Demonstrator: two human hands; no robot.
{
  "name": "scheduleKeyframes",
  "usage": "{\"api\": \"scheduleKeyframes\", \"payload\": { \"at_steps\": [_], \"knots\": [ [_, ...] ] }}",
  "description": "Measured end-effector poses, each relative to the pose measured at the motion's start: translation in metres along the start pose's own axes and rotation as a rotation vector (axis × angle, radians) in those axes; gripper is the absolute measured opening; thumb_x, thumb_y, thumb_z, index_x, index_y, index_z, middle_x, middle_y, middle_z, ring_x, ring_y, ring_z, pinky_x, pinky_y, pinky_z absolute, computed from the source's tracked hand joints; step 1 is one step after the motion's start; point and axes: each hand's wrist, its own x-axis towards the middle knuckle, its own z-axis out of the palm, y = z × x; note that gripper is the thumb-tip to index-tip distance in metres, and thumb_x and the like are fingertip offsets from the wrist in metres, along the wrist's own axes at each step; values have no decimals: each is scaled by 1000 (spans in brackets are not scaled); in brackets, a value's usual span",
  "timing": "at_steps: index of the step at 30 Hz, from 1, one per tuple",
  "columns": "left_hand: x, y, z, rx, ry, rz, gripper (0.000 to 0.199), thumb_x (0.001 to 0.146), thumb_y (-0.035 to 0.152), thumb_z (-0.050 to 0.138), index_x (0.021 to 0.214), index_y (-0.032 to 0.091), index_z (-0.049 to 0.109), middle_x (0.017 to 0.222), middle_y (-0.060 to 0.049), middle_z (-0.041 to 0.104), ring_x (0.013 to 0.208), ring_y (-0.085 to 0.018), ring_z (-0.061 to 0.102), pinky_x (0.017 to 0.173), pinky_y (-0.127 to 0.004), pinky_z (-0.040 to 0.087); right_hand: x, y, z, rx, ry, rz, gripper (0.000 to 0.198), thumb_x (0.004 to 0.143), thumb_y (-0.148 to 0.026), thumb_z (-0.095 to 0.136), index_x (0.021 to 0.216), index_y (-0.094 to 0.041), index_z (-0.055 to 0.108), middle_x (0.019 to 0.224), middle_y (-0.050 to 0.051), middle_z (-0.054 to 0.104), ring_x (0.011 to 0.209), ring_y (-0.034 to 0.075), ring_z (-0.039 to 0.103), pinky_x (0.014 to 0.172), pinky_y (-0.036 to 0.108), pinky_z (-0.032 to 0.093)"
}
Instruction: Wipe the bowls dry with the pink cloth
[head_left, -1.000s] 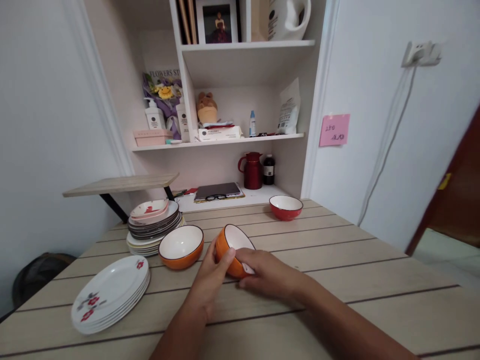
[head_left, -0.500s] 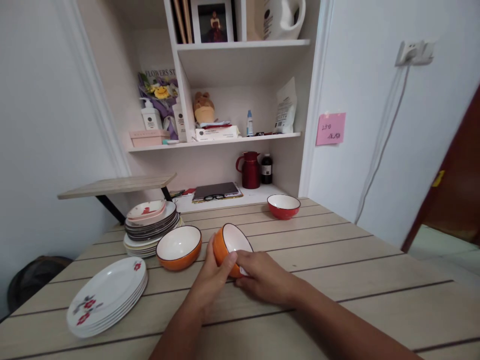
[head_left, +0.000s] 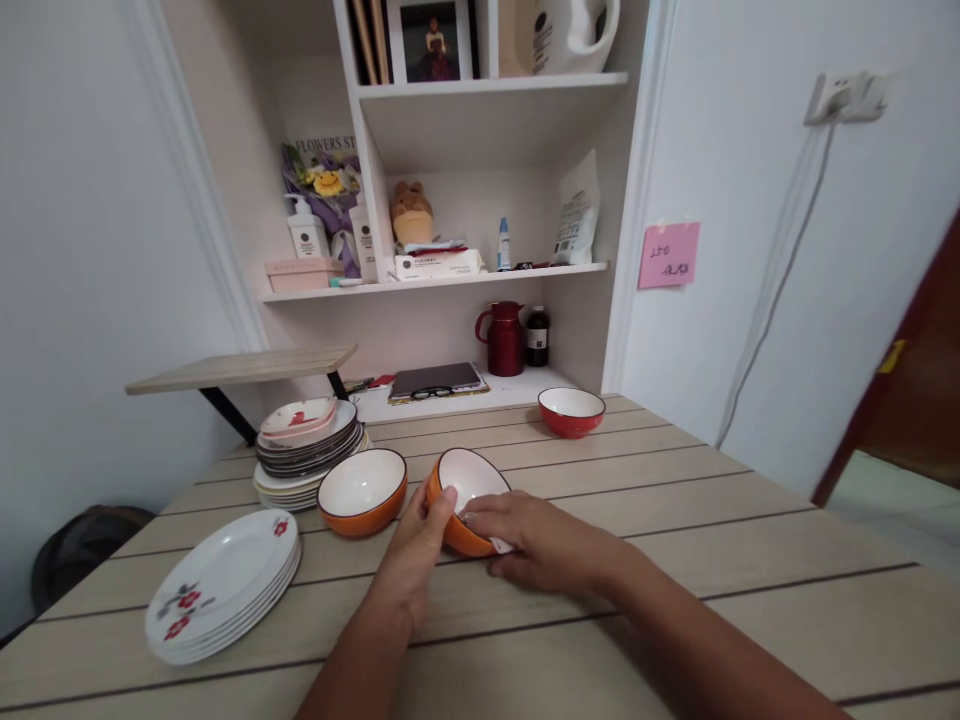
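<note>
Currently gripping tilted orange bowl [head_left: 466, 478] in left hand [head_left: 416, 545], with fingers closed around outer wall and thumb near rim. Located mid-worktop [head_left: 645, 485], just right of second orange bowl [head_left: 362, 494]. Pressing right hand [head_left: 544, 540] over near side, with fingers partly bent inside rim, pinching white piece [head_left: 500, 546], probably cloth or tissue, against wall. Judged mid-wipe. Next, calls for firm left hold and gradual turning beneath right fingers. Cannot confirm contact with worktop.
</note>
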Motion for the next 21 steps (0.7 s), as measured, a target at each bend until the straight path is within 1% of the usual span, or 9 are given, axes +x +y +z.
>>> {"api": "scheduleKeyframes", "payload": {
  "at_steps": [2, 4, 6, 8, 12, 16, 21],
  "knots": [
    [0, 1, -3, 14, -37, -20, 64, 86, 60, 72, 134, 18, 65, 133, -13, 70, 129, -34, 61, 113, -45, 43, 0, 0, 2, -21, 11, 2, 36, 88, -13, 65, 121, -26, 63, 128, 6, 69, 115, 25, 63, 100, 39, 43],
    [1, 3, -5, 23, -69, -22, 62, 90, 60, 69, 137, 21, 63, 139, -11, 67, 134, -32, 58, 116, -44, 40, 2, -3, 5, -15, 21, 28, 29, 89, -15, 66, 116, -25, 63, 119, 4, 71, 106, 23, 65, 92, 35, 45],
    [0, 3, -5, 32, -75, -11, 62, 93, 61, 65, 142, 24, 59, 145, -10, 64, 138, -29, 54, 119, -43, 37, 4, -7, 8, 2, 32, 86, 23, 89, -19, 68, 111, -25, 62, 112, 3, 72, 98, 22, 66, 83, 31, 44],
    [0, 3, -4, 49, -56, 8, 64, 95, 63, 61, 146, 25, 55, 148, -9, 61, 142, -28, 51, 120, -42, 35, 6, -10, 11, 8, 45, 150, 20, 89, -22, 70, 106, -25, 62, 107, 2, 72, 92, 22, 66, 80, 31, 43],
    [0, 1, -2, 98, -16, 49, 70, 95, 65, 61, 152, 27, 48, 153, -9, 56, 146, -29, 46, 123, -42, 32, 9, -17, 15, 67, 67, 210, 23, 87, -23, 71, 109, -25, 63, 111, 3, 73, 98, 24, 67, 84, 32, 45],
    [0, -1, -3, 128, -30, 48, 72, 95, 65, 60, 155, 28, 44, 159, -9, 49, 148, -28, 43, 123, -41, 30, 11, -20, 17, 166, 113, 218, 28, 85, -17, 71, 112, -24, 65, 115, 4, 74, 103, 25, 67, 90, 34, 46],
    [1, -2, -6, 168, -62, 43, 86, 89, 65, 69, 159, 27, 37, 163, -12, 42, 151, -30, 38, 124, -42, 28, 12, -23, 17, 237, 158, 262, 21, 83, -12, 68, 102, -22, 66, 108, 4, 75, 96, 23, 67, 85, 32, 47]
  ]
}}
